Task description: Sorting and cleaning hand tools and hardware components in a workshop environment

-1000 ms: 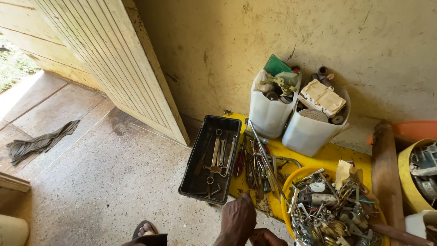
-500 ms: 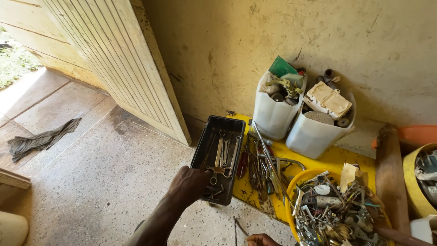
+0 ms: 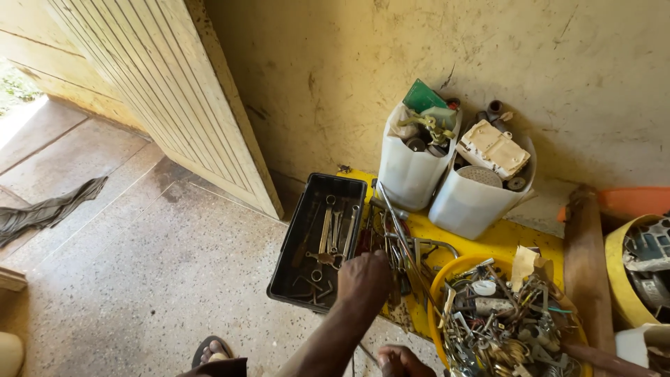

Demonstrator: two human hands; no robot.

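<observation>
Fingers of left hand (image 3: 363,279) curl over tools (image 3: 394,244) beside black tray (image 3: 296,255) (grip unclear); right hand (image 3: 398,361) fisted.

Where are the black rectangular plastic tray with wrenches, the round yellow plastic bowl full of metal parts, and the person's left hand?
black rectangular plastic tray (image 3: 299,230): head view, bare left wall.
round yellow plastic bowl (image 3: 438,287): head view, left rim.
left hand (image 3: 363,281): head view, back of the hand.
</observation>
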